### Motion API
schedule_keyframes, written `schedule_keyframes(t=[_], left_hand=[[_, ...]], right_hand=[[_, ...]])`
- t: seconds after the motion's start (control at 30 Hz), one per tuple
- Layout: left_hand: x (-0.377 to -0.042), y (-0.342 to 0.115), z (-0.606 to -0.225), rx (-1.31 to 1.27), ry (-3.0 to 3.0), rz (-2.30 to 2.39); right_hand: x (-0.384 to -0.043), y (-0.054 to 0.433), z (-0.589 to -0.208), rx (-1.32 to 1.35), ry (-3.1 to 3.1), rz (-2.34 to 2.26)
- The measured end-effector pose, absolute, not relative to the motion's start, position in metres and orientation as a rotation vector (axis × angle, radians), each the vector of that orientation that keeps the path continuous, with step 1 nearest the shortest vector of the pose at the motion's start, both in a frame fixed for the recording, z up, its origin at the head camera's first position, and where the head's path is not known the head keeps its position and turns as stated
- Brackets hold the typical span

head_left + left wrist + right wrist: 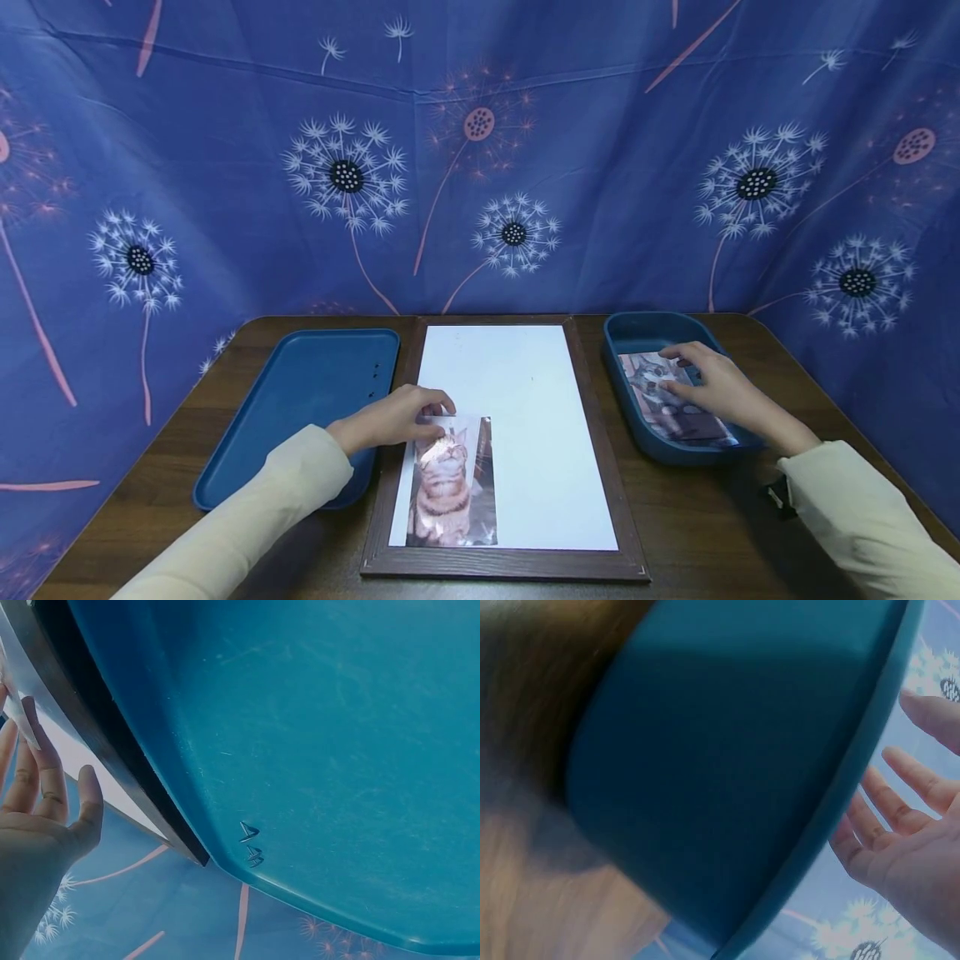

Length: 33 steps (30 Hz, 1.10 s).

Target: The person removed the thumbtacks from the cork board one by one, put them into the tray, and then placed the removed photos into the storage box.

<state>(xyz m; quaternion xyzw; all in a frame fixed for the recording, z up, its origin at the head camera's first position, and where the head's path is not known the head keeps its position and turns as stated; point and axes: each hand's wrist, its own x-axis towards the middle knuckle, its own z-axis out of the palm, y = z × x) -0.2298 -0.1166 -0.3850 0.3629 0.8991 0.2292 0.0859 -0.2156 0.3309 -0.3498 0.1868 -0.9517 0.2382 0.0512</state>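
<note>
My left hand (408,414) pinches the top edge of a glossy photo of an orange cat (444,500). That photo lies over the lower left part of a white board (536,433) with a dark wooden frame (510,565). In the left wrist view, a corner of the print shows at the fingertips. On the right, my right hand (712,385) reaches over a deep blue bin (637,429), thumb and fingers spread. Beneath it lies a photo of a grey cat (671,417). In the right wrist view, the bin's wall (727,780) hides the contents and the fingertips overlap its rim.
A shallow blue tray (322,375) stands left of the board, with a few small metal pins (249,832) near its far right corner. The brown wooden table (180,417) ends at a blue dandelion-print cloth (600,183) behind.
</note>
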Motion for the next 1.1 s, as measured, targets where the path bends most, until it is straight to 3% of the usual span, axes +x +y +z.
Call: schedule_keyframes(t=[0.63, 1.1], left_hand=[[-0.23, -0.118, -0.381, 1.08, 2.595, 0.756], [-0.23, -0.123, -0.374, 1.111, 2.491, 0.851]], right_hand=[[-0.212, 0.386, -0.349, 0.26, -2.911, 0.813], [-0.21, 0.415, -0.368, 0.138, -2.991, 0.866]])
